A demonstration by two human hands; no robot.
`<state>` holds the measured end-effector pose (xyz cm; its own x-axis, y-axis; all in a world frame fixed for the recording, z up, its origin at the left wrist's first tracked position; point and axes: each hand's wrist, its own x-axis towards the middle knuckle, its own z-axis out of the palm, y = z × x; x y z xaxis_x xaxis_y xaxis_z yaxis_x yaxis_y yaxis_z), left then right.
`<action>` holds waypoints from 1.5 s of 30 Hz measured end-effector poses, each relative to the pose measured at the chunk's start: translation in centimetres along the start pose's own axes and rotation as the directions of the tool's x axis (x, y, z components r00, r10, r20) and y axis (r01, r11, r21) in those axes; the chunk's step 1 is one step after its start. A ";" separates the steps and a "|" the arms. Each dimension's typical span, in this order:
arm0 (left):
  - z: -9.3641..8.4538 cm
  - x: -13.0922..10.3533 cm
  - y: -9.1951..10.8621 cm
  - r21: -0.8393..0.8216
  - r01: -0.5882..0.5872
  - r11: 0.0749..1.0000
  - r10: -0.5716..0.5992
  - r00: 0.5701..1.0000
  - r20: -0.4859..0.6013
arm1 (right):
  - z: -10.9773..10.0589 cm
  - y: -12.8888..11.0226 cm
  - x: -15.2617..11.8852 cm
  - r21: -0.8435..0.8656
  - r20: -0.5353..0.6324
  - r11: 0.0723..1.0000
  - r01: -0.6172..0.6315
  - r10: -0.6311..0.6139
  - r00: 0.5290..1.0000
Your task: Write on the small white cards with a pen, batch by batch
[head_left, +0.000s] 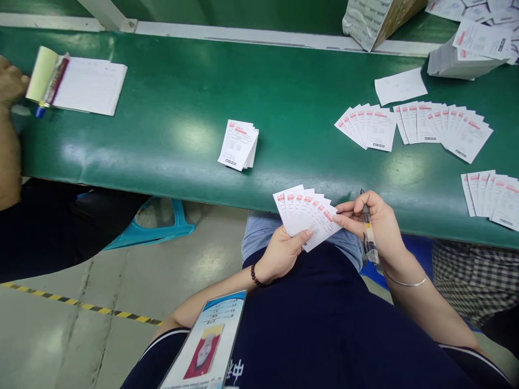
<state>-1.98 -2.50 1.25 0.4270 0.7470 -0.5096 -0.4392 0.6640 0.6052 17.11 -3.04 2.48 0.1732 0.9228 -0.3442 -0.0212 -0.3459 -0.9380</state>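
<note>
Fanning out from the pinching fingers of the left hand (281, 252), thin paper cards (305, 216) could, I'd guess, slip loose if that grip eased. The fingers of the right hand (381, 227) pinch the end card's corner, a slick plastic-looking pen (367, 222) lodged among them that might drop or snag. Beyond the left fingers, a small, uneven stack (235, 145) sits on the smooth green tabletop (162, 108), liable to slide if bumped.

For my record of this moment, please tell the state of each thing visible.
Held cards: fanned, in left hand.
Pen: held in right hand.
Small stack: slightly skewed.
Cards at right: spread in fans.
Tall stack: askew cards on top.
Notepad: flat, marker on top.
Loose slip: lying flat.
</note>
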 end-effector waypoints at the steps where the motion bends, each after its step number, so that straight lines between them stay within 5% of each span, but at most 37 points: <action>1: 0.0 0.0 0.0 0.003 -0.001 1.000 0.001 1.000 0.000 | 0.0 0.0 0.0 -0.009 -0.002 1.000 0.002 -0.002 1.000; 15: -0.1 0.0 0.0 -0.014 0.008 1.000 -0.008 1.000 -0.010 | -0.3 0.1 -0.1 -0.046 0.010 0.999 -0.009 0.009 1.000; 25: -0.2 -0.1 -0.8 -0.037 0.029 0.999 -0.028 0.999 0.039 | 1.0 -2.1 2.0 -0.115 0.257 0.993 0.038 -0.008 0.967; 38: -0.5 0.1 -0.8 -0.100 0.001 0.995 0.000 1.000 0.006 | 2.2 -2.2 3.0 -0.185 0.315 0.977 0.105 -0.042 0.948; 45: -0.3 0.3 -0.6 -0.134 -0.006 0.991 0.006 1.000 0.000 | 2.8 -2.4 3.8 -0.193 0.329 0.981 0.015 0.050 0.943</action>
<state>-1.85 -2.61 0.56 0.4242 0.7507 -0.5065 -0.5438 0.6584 0.5204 15.04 1.81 3.35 -0.1615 0.9087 -0.3849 0.1723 -0.3581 -0.9176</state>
